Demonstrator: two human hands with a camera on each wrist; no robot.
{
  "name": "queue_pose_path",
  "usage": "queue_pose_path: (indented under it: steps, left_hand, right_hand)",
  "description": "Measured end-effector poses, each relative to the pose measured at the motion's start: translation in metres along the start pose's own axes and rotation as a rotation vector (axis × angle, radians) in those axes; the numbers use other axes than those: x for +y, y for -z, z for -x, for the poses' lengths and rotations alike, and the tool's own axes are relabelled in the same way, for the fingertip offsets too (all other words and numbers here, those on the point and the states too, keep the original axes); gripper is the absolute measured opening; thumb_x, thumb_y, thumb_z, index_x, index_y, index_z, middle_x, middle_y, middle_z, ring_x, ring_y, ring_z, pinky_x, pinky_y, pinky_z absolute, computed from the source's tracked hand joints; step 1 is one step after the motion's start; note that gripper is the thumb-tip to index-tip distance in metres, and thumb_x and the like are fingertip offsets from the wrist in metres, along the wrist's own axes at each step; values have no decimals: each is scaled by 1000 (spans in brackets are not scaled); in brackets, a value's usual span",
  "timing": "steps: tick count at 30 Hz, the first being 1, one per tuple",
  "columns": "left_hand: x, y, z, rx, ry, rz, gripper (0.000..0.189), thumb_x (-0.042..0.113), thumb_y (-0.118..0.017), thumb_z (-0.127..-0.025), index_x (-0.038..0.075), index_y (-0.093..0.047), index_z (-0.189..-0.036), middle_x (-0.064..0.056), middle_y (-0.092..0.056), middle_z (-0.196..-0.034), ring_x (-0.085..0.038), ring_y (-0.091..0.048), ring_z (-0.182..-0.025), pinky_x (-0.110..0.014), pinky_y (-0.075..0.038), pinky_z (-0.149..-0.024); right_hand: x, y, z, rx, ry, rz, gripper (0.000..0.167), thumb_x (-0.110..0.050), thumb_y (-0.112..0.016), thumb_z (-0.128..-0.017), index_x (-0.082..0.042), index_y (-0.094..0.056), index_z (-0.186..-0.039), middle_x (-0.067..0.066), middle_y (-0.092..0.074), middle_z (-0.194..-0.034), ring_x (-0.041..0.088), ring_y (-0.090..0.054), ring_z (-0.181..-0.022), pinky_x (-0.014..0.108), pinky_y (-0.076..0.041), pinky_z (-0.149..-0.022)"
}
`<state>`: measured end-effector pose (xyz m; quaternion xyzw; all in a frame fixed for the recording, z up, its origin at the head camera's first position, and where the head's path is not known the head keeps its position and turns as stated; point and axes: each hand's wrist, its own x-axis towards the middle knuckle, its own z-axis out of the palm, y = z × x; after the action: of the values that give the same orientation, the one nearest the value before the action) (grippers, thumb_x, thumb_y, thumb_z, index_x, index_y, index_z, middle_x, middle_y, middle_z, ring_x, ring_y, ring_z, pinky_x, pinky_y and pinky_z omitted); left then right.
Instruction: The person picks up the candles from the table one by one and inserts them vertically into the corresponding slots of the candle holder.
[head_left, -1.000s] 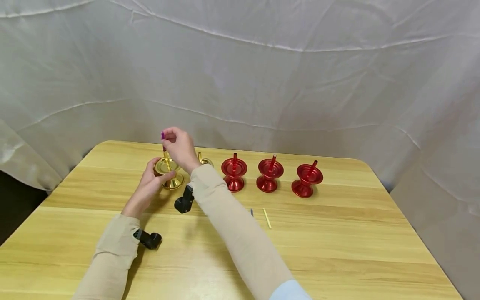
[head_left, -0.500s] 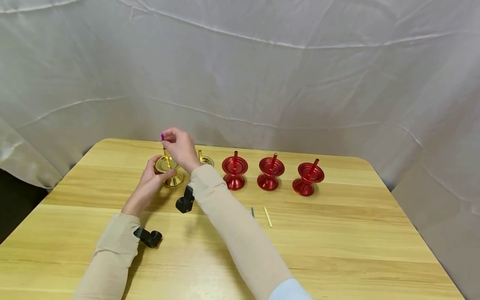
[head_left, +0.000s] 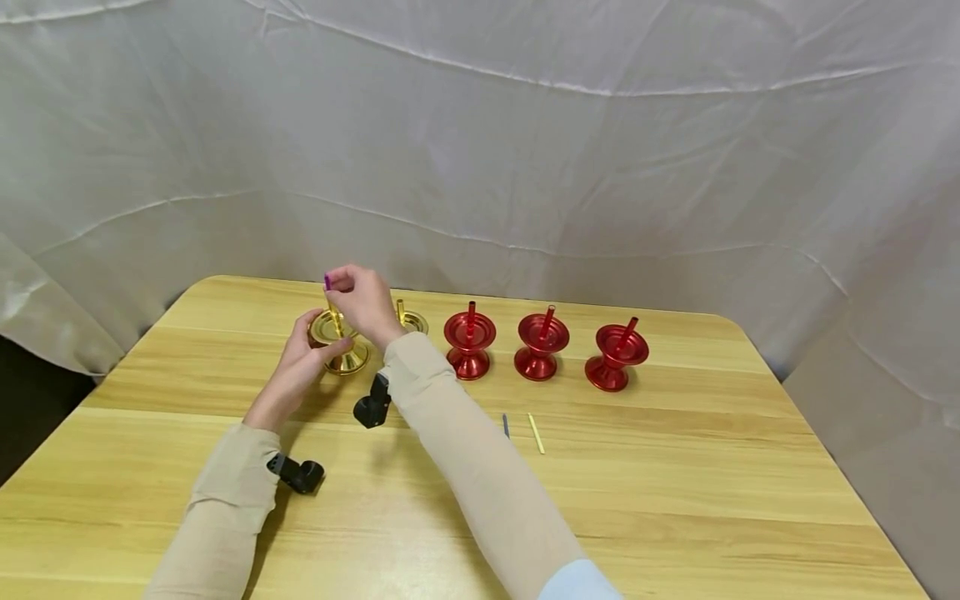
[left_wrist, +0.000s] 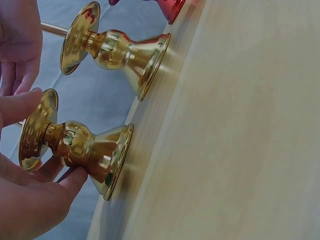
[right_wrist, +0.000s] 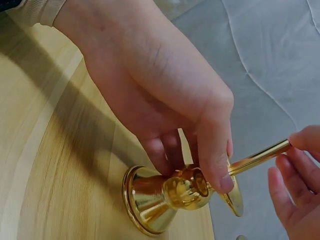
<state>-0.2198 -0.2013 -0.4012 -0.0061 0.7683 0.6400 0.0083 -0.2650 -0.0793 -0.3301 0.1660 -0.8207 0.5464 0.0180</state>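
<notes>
My left hand (head_left: 296, 367) grips a gold candle holder (head_left: 348, 358) by its dish and waist, thumb over the dish rim. In the left wrist view the holder's foot (left_wrist: 117, 165) is right at the tabletop. Above the holder, my right hand (head_left: 363, 304) pinches a slim purple candle (head_left: 327, 282) at the top of the upright gold tube (right_wrist: 260, 157). Only the candle's purple tip shows in the head view; the rest is hidden by fingers and tube. In the right wrist view the right hand's fingertips (right_wrist: 300, 137) are at the tube's end.
A second gold candle holder (left_wrist: 112, 50) stands just right of the held one, partly behind my right hand. Farther right are three red candle holders (head_left: 468, 358) in a row. A yellow candle (head_left: 536, 433) and a dark blue one (head_left: 506, 426) lie in front. A grey cloth (head_left: 525, 167) hangs behind.
My right hand has come down slightly, and the purple candle's tip sits lower, closer to the holder's tube. The left hand keeps its hold on the gold holder.
</notes>
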Motion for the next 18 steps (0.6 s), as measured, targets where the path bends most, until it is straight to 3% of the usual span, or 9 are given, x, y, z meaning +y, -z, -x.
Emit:
queue_pose_path:
  steps: [4, 7, 12, 18]
  left_hand:
    - [1, -1, -1, -2, 1, 5, 82, 13, -61, -93, -1, -5, -151, -27, -20, -150, -36, -27, -135, -47, -21, -113]
    - [3, 0, -1, -8, -3, -3, 83, 15, -62, -93, 0, -6, -151, -27, -21, -150, -37, -27, -134, -47, -22, -113]
    - [4, 8, 5, -2, -2, -27, 84, 21, -63, -94, 1, -5, -152, -27, -21, -150, -38, -27, -135, -48, -19, -114]
    - [4, 18, 11, 18, 12, -22, 86, 21, -62, -95, -1, -2, -152, -28, -18, -151, -39, -23, -137, -48, -18, -114]
  right_hand:
    - [-2, 4, 1, 43, -74, -116, 23, -3, -69, -88, -2, -68, -111, 3, -71, -98, 9, -64, -86, 13, -48, -73]
    - [-10, 8, 1, 81, -85, -194, 25, -3, -69, -88, -3, -68, -113, 0, -70, -99, 7, -63, -88, 14, -49, -76]
    - [-34, 21, -1, 80, -9, -191, 27, -6, -69, -89, -7, -67, -116, -4, -69, -105, 3, -61, -93, 13, -47, -79]
    - [-68, 43, 4, 10, 109, -142, 28, -7, -66, -91, -6, -65, -119, 2, -67, -114, 4, -61, -99, 9, -45, -81]
